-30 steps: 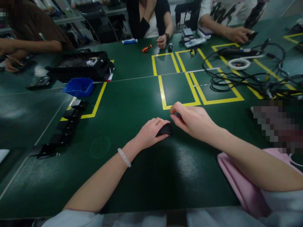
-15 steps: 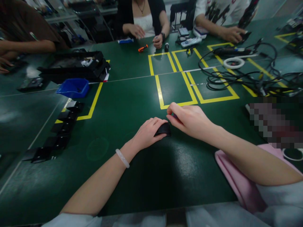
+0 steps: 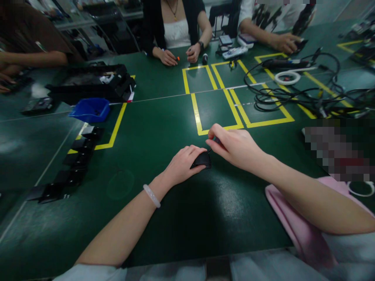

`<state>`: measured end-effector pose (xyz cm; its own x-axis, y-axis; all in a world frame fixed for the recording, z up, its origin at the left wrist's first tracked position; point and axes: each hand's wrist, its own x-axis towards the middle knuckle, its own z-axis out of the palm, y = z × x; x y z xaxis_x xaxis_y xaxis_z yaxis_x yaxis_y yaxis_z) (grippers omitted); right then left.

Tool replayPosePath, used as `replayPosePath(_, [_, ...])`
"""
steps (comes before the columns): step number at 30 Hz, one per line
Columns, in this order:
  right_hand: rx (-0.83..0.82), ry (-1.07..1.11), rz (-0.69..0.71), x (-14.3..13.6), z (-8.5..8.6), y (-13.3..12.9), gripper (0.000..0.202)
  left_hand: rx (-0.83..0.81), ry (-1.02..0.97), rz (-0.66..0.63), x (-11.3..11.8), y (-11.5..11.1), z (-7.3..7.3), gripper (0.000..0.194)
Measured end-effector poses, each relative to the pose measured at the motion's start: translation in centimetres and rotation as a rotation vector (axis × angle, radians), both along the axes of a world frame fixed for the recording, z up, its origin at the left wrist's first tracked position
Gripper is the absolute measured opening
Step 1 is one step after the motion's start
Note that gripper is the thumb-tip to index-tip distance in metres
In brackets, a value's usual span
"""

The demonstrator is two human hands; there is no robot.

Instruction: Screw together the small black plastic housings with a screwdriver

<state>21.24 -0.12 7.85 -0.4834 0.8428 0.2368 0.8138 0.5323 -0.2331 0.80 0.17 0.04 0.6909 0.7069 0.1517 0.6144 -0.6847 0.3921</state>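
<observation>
My left hand (image 3: 185, 163) is closed around a small black plastic part (image 3: 201, 160), pressing it against the green tabletop with fingers above and thumb along the near side. My right hand (image 3: 234, 146) is pinched just right of that part. Between its fingertips sits a thin dark pin-like thing (image 3: 209, 150), which reaches toward the part's upper right edge. Most of it is hidden inside the fingers, so its kind is unclear.
Several black parts (image 3: 76, 159) stand in a row at left, near a blue bin (image 3: 90, 110) and black trays (image 3: 88, 84). Coiled black cables (image 3: 272, 93) lie at right. A pink cloth (image 3: 288, 210) is under my right forearm. Co-workers sit opposite.
My right fingertips have lifted slightly, and more of the thin dark thing shows. Across the table, a co-worker's hand has come down over the orange tool. My left hand keeps its place.
</observation>
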Motion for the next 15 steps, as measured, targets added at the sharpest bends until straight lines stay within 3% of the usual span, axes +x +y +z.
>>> replayPosePath(4, [-0.013,0.053,0.024,0.1,-0.6,0.0,0.03,-0.005,0.002,-0.002,0.0,0.1,-0.1,0.043])
replayPosePath(11, [0.104,0.17,-0.003,0.5,-1.6,0.1,0.017,-0.029,-0.006,-0.001,0.0,0.0,0.2,0.043])
replayPosePath(15, [0.091,0.159,0.013,0.7,-1.5,0.1,0.016,-0.03,-0.012,-0.003,0.0,0.0,0.2,0.042])
